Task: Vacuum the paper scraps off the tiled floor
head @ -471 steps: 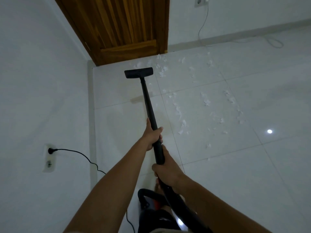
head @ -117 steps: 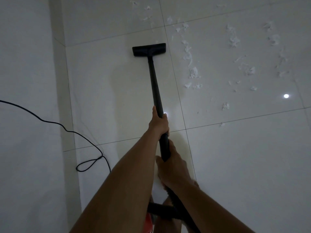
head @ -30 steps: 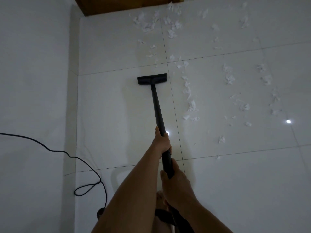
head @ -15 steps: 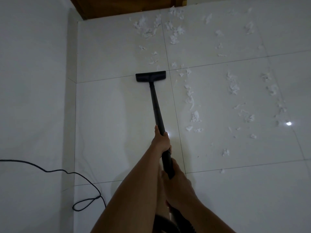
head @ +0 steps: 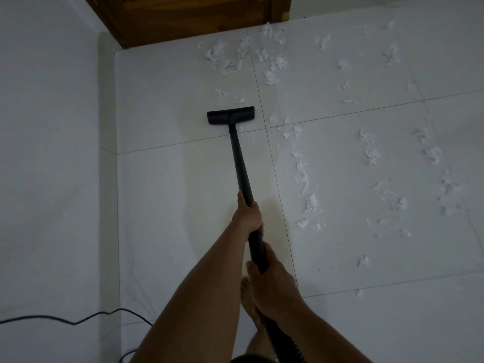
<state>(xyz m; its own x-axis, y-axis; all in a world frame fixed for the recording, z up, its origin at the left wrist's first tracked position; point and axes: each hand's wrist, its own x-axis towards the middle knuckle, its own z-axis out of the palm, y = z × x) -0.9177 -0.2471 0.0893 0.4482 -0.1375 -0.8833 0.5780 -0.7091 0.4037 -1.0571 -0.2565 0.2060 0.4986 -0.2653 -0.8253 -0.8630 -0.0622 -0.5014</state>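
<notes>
Grips the wand point(head: 239, 158) with both hands, fingers curled round it: the left hand point(head: 247, 214) farther out, likely for steering, and the right hand point(head: 272, 281) nearer the body, just above the ribbed hose point(head: 285, 344), likely for pushing. Keeps the nozzle point(head: 230, 115) flat on the floor point(head: 167, 205), probably so the suction seals, squared toward the door point(head: 188, 14) and just short of two small scraps ahead. Leaves the cord point(head: 78, 320) trailing off to the left, clear of the sweep. Finds the scraps point(head: 310, 203) ahead and to the right: a cluster by the door and about three loose strips running back over the tiles. Counts two hands, one wand, one nozzle, one hose, one cord, one door and one bare foot point(head: 246, 292); scraps too many and too small to count, several dozen at a guess.
</notes>
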